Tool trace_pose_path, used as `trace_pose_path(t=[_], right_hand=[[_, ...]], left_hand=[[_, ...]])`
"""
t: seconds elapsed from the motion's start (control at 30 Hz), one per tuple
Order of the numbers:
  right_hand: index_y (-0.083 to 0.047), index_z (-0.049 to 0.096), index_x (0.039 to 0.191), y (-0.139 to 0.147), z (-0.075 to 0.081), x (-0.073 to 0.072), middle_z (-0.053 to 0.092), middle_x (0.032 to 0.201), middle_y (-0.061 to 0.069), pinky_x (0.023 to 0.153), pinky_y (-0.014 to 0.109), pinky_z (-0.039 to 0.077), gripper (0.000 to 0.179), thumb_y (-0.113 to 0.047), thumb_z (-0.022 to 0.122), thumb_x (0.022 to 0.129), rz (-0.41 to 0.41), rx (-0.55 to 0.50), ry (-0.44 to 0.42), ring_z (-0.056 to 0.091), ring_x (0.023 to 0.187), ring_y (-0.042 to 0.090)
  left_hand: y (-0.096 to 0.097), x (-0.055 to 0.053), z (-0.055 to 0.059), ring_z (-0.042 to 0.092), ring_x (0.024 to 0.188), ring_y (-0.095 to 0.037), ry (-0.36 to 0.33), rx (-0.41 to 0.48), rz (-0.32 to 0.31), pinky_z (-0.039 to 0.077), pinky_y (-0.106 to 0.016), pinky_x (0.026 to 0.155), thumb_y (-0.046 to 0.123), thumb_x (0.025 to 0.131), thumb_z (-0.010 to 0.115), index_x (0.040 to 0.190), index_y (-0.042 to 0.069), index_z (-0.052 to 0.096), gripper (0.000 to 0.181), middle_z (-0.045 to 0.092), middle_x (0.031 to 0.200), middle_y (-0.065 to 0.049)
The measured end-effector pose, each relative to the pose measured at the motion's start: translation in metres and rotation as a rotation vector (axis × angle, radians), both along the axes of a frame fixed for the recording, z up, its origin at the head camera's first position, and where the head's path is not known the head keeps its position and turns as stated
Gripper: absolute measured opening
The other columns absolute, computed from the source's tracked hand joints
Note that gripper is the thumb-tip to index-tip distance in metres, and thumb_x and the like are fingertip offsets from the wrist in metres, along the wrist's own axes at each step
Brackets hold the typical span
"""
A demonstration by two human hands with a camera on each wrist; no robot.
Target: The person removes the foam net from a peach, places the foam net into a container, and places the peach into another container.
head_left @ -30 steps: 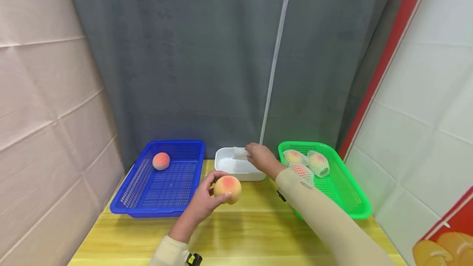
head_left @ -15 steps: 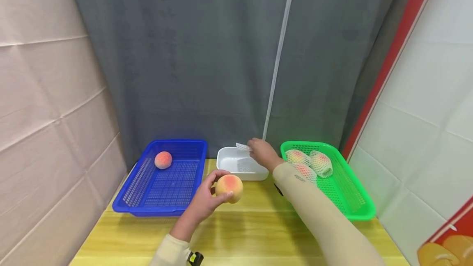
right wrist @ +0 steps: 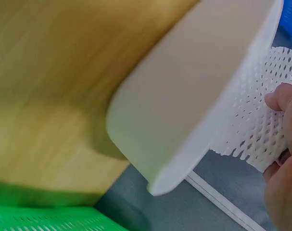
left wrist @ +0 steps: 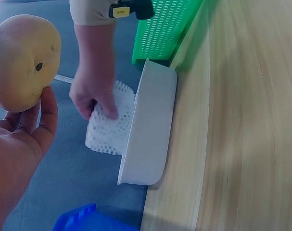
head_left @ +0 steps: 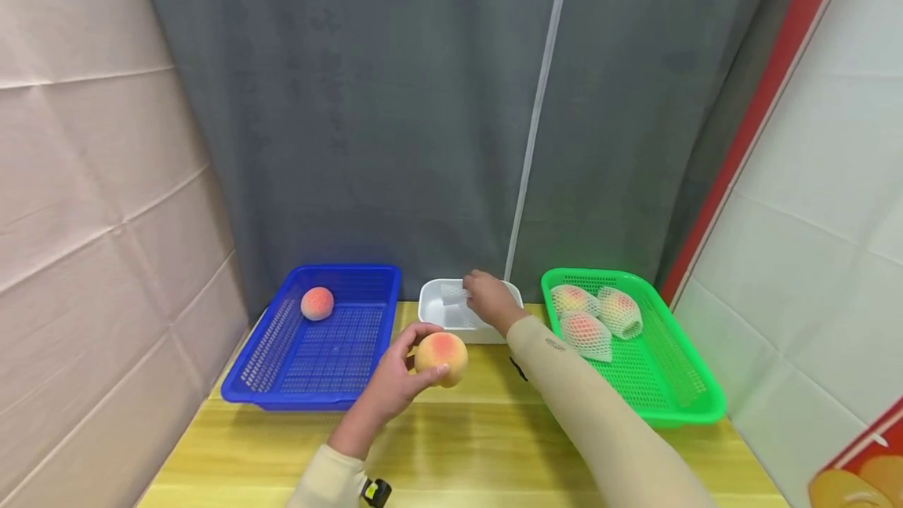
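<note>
Fingers and thumb of the left hand (head_left: 392,379) are holding a round yellow-and-red peach (head_left: 443,359), spread to its width, lower centre of the head frame. Beyond, at centre, the right hand (head_left: 490,300) is pinching a white foam-net sleeve (right wrist: 254,125), fingertips nearly meeting on it, at the rim of a white plastic tub (left wrist: 153,130); cannot tell if it is wholly clear. Good handling would be keeping the pinch light, steering the mesh off the rim without snagging or stretching it, and cradling the fruit without squeezing.

Textures, near to far: peach is looking matte, showing one dark spot in the left wrist view; sleeve is showing small diamond holes; tub is showing smooth walls, rounded corners. Frame left, a blue perforated plastic basket (head_left: 324,367) is holding one reddish peach (head_left: 317,303); right, a green perforated plastic basket (head_left: 666,359) is holding three net-wrapped peaches (head_left: 585,334). Behind, a grey cloth curtain (head_left: 388,100) is hanging.
</note>
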State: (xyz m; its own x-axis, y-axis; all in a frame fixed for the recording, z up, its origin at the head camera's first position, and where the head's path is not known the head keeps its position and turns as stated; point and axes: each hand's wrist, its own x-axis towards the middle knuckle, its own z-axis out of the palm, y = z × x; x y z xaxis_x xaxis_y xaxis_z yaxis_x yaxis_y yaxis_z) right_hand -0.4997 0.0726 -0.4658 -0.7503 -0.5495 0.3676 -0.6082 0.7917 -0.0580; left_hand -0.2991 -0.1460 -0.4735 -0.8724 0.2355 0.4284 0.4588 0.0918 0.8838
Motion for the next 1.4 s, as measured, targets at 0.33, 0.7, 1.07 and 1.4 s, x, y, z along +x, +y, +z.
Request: trace_pose_path(t=[0.33,0.7,1.07,1.4], right_hand=[[-0.005,0.078,0.109,0.006,-0.013,0.002,0.070,0.101,0.010,0.094,0.042,0.063,0.017,-0.007,0.087,0.095,-0.025,0.040,-0.066,0.071,0.094,0.028],[-0.009,0.082,0.097,0.012,-0.023,-0.001,0.074,0.081,-0.001,0.083,0.037,0.060,0.035,-0.044,0.083,0.099,-0.019,-0.117,-0.401,0.064,0.077,0.018],[-0.008,0.079,0.091,0.011,-0.023,0.006,0.070,0.078,-0.001,0.080,0.036,0.058,0.024,-0.029,0.081,0.102,-0.021,-0.119,-0.417,0.060,0.075,0.016],[-0.010,0.078,0.087,0.007,-0.023,0.001,0.068,0.077,-0.003,0.083,0.036,0.057,0.015,-0.017,0.084,0.100,-0.014,-0.064,-0.442,0.059,0.077,0.016]], left_hand=[[0.002,0.001,0.004,0.061,0.120,-0.025,-0.011,-0.013,0.003,0.058,-0.037,0.097,0.017,0.094,0.087,0.141,0.013,0.064,0.053,0.065,0.131,-0.009],[0.001,0.000,0.003,0.061,0.121,-0.025,-0.009,-0.002,-0.002,0.059,-0.037,0.097,0.016,0.094,0.087,0.141,0.012,0.064,0.052,0.065,0.132,-0.010],[0.001,0.000,0.002,0.061,0.120,-0.025,-0.007,-0.005,0.008,0.059,-0.037,0.096,0.015,0.094,0.086,0.141,0.012,0.064,0.052,0.065,0.132,-0.011],[0.002,0.001,0.004,0.062,0.119,-0.025,-0.016,0.011,0.003,0.060,-0.038,0.094,0.014,0.093,0.087,0.141,0.012,0.064,0.053,0.064,0.133,-0.011]])
